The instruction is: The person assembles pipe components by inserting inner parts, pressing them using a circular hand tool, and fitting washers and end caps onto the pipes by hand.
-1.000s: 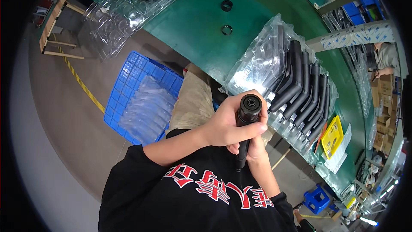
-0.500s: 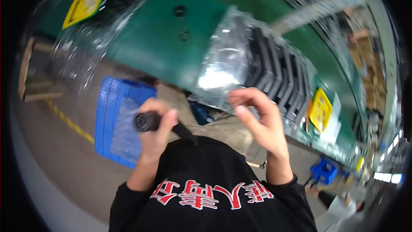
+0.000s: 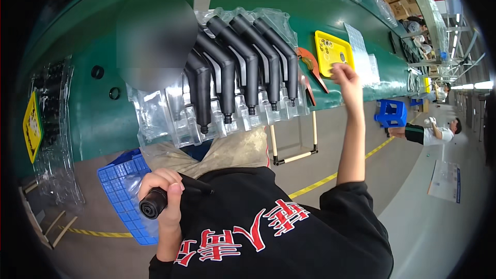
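My left hand [image 3: 164, 191] is wrapped round a black bent tube-like handle [image 3: 154, 204], its round end facing up, low and left of my body. At the right, my right hand [image 3: 347, 80] reaches to the near edge of a yellow tray [image 3: 336, 41] holding small rings. Its fingertips are pinched together; anything between them is too small to make out. Several more black bent handles [image 3: 225, 67] with threaded ends lie side by side in a clear plastic blister tray [image 3: 181, 129]. An orange-red hand tool [image 3: 314, 70] lies beside the yellow tray.
The green bench [image 3: 85, 124] carries two black rings [image 3: 97, 72] [image 3: 114, 93] at left, and another yellow tray [image 3: 32, 126] on plastic packaging at far left. A blue crate [image 3: 121, 191] stands below the bench. Blue stools [image 3: 390, 113] and a person [image 3: 429, 132] are at right.
My view has turned to the right. My right hand has moved from beside the clear blister tray out to the yellow tray, its fingers closing. My left hand keeps the black handle.
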`<act>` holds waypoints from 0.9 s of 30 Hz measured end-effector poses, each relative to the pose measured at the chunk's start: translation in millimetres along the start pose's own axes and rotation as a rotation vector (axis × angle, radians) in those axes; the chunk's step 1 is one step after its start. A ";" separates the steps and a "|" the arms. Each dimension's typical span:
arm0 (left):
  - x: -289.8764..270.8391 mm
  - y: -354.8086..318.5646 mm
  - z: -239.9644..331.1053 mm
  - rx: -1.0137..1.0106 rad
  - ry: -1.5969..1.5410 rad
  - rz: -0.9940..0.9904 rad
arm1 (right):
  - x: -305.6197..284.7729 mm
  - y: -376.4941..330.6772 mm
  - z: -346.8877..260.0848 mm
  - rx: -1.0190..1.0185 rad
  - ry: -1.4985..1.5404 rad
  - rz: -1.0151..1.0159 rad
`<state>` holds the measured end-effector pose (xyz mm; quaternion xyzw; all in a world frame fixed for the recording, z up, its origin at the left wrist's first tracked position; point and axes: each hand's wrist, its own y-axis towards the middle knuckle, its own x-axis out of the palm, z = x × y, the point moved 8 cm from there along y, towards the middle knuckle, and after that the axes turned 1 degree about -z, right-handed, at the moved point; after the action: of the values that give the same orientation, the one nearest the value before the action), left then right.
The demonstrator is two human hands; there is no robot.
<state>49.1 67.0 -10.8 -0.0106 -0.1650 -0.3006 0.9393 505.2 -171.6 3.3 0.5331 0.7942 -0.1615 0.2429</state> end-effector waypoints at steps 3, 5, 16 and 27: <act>19.8 3.7 -3.4 -0.016 -0.012 -0.029 | -57.1 53.2 62.9 0.137 -0.371 0.142; 31.0 4.4 -4.6 -0.022 0.002 -0.025 | -51.5 82.6 83.0 0.133 -0.393 0.133; 49.8 6.4 8.6 -0.073 0.405 0.095 | 3.2 179.8 178.1 0.171 -0.722 -0.219; 70.1 29.1 -22.8 -0.144 0.258 -0.073 | 52.9 28.6 -59.7 -0.285 -0.136 -0.383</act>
<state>126.2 48.8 -7.9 -0.0333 -0.0214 -0.3443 0.9380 502.3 -89.3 23.4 0.3210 0.8775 -0.1265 0.3332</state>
